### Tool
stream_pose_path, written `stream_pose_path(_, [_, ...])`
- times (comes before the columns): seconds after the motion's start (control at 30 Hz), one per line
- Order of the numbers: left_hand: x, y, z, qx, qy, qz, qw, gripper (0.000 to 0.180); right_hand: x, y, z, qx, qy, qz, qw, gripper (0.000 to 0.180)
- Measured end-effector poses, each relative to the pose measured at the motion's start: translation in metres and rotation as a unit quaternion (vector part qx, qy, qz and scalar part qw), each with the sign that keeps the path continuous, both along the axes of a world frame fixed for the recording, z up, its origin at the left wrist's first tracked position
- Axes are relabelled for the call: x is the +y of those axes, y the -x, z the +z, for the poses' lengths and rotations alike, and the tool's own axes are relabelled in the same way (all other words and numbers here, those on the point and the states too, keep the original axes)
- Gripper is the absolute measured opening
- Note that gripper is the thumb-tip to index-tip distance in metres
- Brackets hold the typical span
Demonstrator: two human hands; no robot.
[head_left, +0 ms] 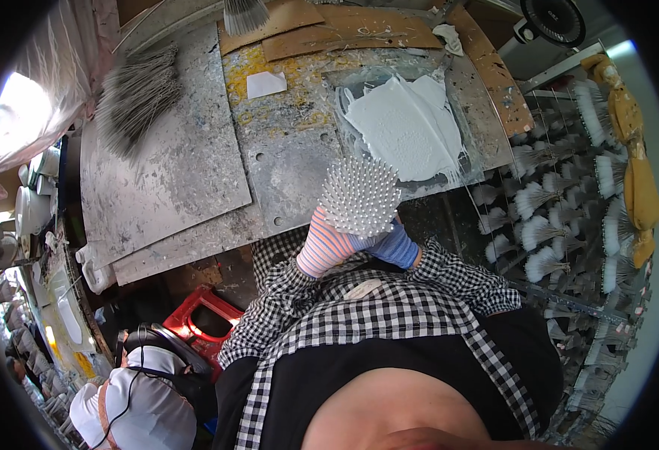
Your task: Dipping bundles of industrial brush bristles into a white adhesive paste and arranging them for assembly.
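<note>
Both hands gripping white-tipped pin bundle

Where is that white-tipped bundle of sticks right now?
In the head view, the white-tipped bundle sits centre frame, held by both gloved hands, just below-left of the white paste puddle.

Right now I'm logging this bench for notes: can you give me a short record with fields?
left hand: striped glove, under the bundle
right hand: blue glove, under the bundle
bundle: white-tipped sticks, tips fanned upward
paste: white, spread on the metal bench
loose sticks: grey pile, far left
rack: dipped bundles at right
</note>
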State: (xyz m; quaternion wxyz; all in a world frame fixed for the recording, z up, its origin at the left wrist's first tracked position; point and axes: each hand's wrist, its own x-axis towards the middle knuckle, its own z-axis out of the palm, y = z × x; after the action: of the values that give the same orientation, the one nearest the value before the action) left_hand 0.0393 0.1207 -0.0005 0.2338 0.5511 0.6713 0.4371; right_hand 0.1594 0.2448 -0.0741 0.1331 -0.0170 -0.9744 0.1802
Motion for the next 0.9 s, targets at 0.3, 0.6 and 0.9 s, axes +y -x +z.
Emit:
stream_pose_path(0.3, [0.003, 0.001, -0.012, 0.053, -0.039, 0.006, 0.998, 0.051, 0.003, -0.004, -0.001, -0.085, 0.14, -0.016, 0.986, 0.057])
stream_pose_path(0.6, [0.01, 0.02, 0.057, -0.634, -0.112, -0.024, 0.764, 0.049, 0.077, 0.053, 0.078, -0.037, 0.581, 0.196, 0.789, 0.034])
stream_pose_path(0.9, [0.013, 0.073, 0.06, -0.71, -0.005, -0.102, 0.696, 0.073, 0.102, 0.138, 0.145, 0.276, 0.038, 0.393, 0.876, 0.029])
